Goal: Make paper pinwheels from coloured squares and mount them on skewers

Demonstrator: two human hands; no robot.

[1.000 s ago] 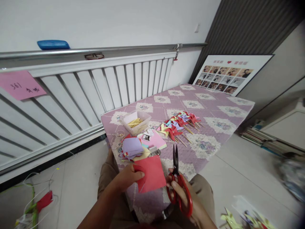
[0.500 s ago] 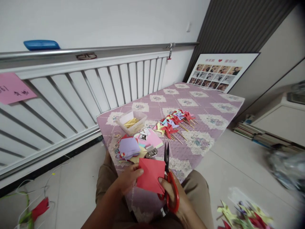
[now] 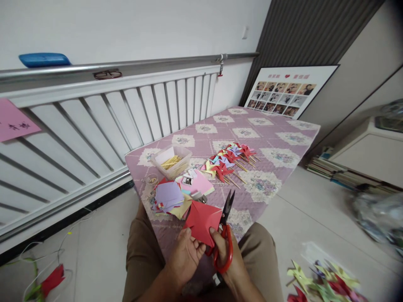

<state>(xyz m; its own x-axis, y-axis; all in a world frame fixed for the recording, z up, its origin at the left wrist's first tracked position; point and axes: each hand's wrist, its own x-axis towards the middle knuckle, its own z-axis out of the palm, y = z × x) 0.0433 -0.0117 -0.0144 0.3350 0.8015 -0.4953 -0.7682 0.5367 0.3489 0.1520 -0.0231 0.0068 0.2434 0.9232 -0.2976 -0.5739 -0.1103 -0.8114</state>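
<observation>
A square of red paper (image 3: 203,220) with cuts running in from its corners is held above the near end of the table. My left hand (image 3: 185,256) is closed on its lower left edge, thumb on top and fingertips curled beneath. My right hand (image 3: 234,264) grips red-handled scissors (image 3: 227,207), blades pointing up and away, slightly apart and off the paper. The right thumb also presses on the paper's right side. Just beyond the paper lie a stack of coloured paper squares (image 3: 169,195) and a small metal piece (image 3: 201,199), partly hidden.
A plastic box (image 3: 185,161) of thin sticks and a small round container (image 3: 152,180) stand at the table's left. Finished paper pinwheels (image 3: 223,170) lie mid-table. More pinwheels (image 3: 327,281) are on the floor at right. A radiator (image 3: 141,111) borders the far left side.
The red paper has turned from nearly square-on to a diamond angle, and its cuts now show. My left hand moved to its lower edge. The scissors tilted rightward.
</observation>
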